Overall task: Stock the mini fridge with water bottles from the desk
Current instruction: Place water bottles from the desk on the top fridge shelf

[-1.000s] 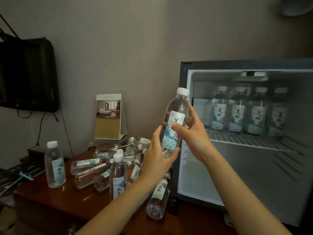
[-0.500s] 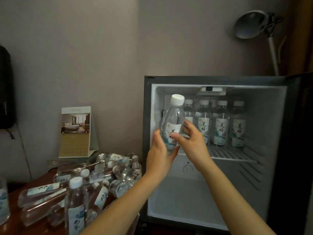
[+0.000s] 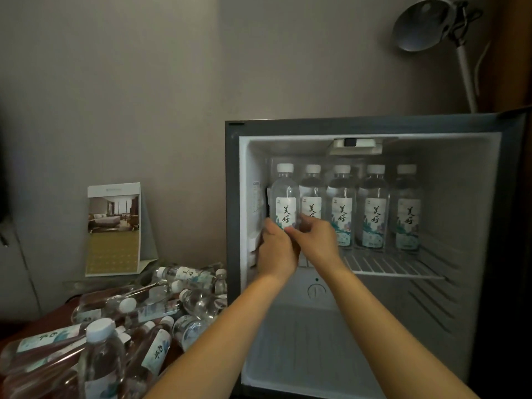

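Water bottle stands upright at the wire shelf's left edge, left hand and right hand both curled round its base, apparently steadying it beside the stocked row.

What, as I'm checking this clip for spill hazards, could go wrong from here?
1. The left hand and right hand grip the water bottle low, close between the fridge wall and the neighbouring bottle; letting go clumsily could topple the row.
2. The piled bottles lie loose on the desk and could roll off.
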Available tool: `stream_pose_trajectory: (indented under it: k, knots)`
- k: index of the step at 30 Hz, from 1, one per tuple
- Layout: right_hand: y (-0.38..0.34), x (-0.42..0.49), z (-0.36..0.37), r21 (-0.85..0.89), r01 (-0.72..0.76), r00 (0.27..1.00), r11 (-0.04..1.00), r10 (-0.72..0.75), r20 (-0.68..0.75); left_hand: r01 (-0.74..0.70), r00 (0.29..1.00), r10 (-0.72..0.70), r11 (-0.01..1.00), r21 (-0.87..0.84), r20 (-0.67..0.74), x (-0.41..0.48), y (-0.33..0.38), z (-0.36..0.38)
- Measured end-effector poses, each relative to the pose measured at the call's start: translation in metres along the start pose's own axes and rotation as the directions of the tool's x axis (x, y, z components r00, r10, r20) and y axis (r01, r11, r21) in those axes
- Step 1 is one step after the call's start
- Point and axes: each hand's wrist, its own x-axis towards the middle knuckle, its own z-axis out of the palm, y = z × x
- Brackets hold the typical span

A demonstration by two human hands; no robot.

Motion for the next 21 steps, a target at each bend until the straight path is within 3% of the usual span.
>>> stream_pose_trajectory:
  k: [12,21]
  knots:
    - [0.011,0.011,0.000,-0.124,-0.039,0.999,0.992,0.040,0.002,0.102,0.992,-0.112,0.986,0.132,0.065,0.019,0.005,0.012]
    - [-0.003,0.014,0.003,-0.426,-0.006,1.000,0.905,-0.005,-0.024,0.153,0.982,-0.166,0.978,0.139,0.087,0.029,0.002,0.015]
